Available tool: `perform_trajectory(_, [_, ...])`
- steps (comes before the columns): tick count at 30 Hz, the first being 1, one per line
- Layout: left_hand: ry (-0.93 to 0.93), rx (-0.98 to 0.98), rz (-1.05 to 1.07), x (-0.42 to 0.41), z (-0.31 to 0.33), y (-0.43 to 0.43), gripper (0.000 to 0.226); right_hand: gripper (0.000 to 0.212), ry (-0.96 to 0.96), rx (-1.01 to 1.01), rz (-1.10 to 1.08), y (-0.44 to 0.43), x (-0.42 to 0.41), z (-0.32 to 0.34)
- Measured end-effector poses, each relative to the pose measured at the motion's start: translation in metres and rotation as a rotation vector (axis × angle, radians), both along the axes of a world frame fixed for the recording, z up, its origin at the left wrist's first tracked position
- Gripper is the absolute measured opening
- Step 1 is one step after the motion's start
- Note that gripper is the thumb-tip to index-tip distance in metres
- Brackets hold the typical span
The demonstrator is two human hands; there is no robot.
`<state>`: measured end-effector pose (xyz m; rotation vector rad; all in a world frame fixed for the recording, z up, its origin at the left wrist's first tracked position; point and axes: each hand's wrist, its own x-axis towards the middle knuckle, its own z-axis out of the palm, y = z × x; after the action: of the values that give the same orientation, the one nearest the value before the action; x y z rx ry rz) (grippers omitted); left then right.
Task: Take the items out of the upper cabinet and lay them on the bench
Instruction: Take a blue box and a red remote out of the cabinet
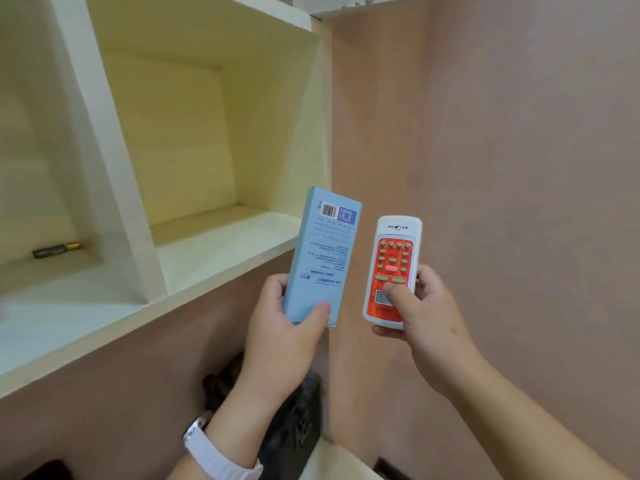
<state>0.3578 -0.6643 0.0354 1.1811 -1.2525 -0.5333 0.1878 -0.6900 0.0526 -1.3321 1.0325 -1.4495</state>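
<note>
Both gripping: left hand (277, 327) blue box (320, 254), right hand (426, 323) remote (393, 271).

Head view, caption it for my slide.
Left hand holds a blue box, right hand a remote; a battery lies in the cabinet.

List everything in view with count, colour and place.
Cream wooden cabinet: one, cream, upper left.
Black-and-gold cylindrical battery: one, black-gold, cabinet's left compartment.
Light blue cardboard box: one, light blue, in left grip.
White plastic remote control, red button panel: one, white-red, in right grip.
Black crumpled bag-like thing: one, black, below hands.
White wristwatch: one, white, left wrist.
Left grip: one hand, holds box's lower end.
Right grip: one hand, holds remote, thumb on front.
</note>
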Motion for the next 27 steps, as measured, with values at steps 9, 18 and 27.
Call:
perform_trajectory(9, [0.171,0.176,-0.327,-0.044,-0.047,0.01,0.029,0.019,-0.008,0.128,-0.219,0.073,-0.047,-0.041])
perform_trajectory(18, [0.307,0.289,-0.632,-0.139,-0.061,0.067,0.029,0.026,-0.032,0.166,-0.428,0.163,-0.115,-0.065])
perform_trajectory(27, [0.283,0.36,-0.861,-0.255,-0.063,0.186,0.032,0.028,0.051,0.147,-0.688,0.315,-0.205,-0.076])
